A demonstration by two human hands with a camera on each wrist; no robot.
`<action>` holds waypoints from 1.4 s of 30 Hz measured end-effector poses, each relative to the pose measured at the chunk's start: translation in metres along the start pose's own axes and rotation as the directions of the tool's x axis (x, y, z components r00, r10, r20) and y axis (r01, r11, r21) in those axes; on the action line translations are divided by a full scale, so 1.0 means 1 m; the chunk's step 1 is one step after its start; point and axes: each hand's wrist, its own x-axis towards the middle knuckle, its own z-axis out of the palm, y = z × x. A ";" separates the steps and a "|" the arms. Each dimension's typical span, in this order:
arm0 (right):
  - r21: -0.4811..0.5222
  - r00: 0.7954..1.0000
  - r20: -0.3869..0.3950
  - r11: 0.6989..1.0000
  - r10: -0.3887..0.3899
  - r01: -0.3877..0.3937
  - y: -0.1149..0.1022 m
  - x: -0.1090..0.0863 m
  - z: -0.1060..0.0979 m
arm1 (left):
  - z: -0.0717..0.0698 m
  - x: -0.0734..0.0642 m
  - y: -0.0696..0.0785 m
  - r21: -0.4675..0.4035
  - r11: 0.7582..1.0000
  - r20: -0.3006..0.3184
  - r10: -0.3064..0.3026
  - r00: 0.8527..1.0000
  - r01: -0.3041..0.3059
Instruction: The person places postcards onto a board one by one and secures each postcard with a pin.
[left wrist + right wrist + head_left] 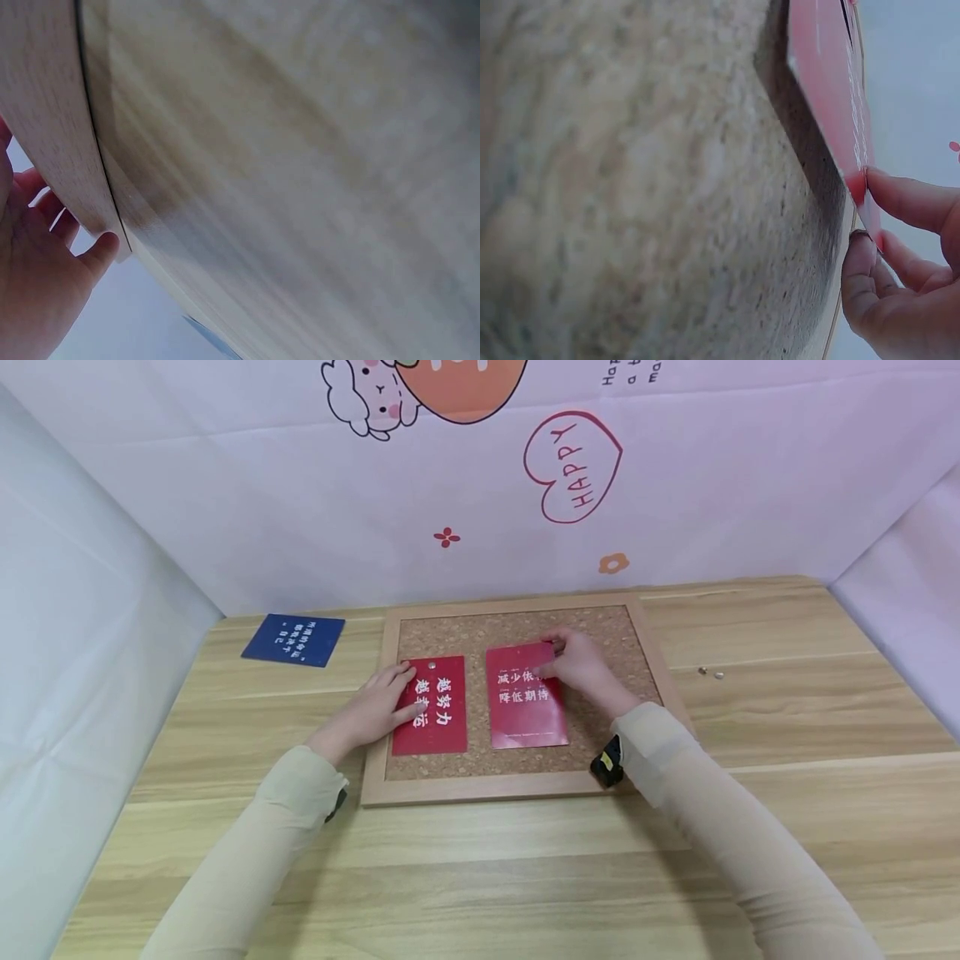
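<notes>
A wood-framed cork board (476, 710) lies on the table with two red cards over its cork. The left red card (450, 718) has white lettering turned sideways and a small round pin (431, 665) near its top edge. My left hand (375, 706) rests on that card's left side, fingers extended; the left wrist view has it beside the frame's edge (60, 112). With thumb and fingers, my right hand (581, 668) pinches the upper right edge of the other red card (527, 718). In the right wrist view this card (829, 90) is tilted, its near edge raised off the cork.
A dark blue card (292, 641) with white lettering lies on the table beyond the board's upper left corner. Two small metallic pins (711, 673) lie right of the board. A white printed cloth (337, 510) hangs behind the table.
</notes>
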 end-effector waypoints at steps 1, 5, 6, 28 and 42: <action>0.001 1.000 0.004 1.000 0.001 -0.001 0.000 0.000 0.000 | 0.000 0.000 0.000 0.001 1.000 -0.001 0.001 1.000 -0.001; -0.001 1.000 0.014 1.000 0.014 -0.014 0.000 0.002 0.001 | 0.001 0.001 -0.001 0.001 1.000 -0.004 0.004 1.000 -0.004; 0.001 1.000 0.019 1.000 0.017 -0.017 0.000 0.002 0.002 | 0.001 0.001 -0.001 0.000 1.000 -0.005 0.004 1.000 -0.004; -0.061 0.998 0.025 0.996 0.061 -0.060 -0.008 0.006 0.008 | 0.001 0.001 -0.002 0.003 1.000 -0.023 0.018 1.000 -0.017; -0.111 0.999 0.013 0.993 0.046 -0.044 -0.010 0.006 0.011 | -0.002 0.001 0.002 -0.003 1.000 -0.003 -0.007 1.000 0.007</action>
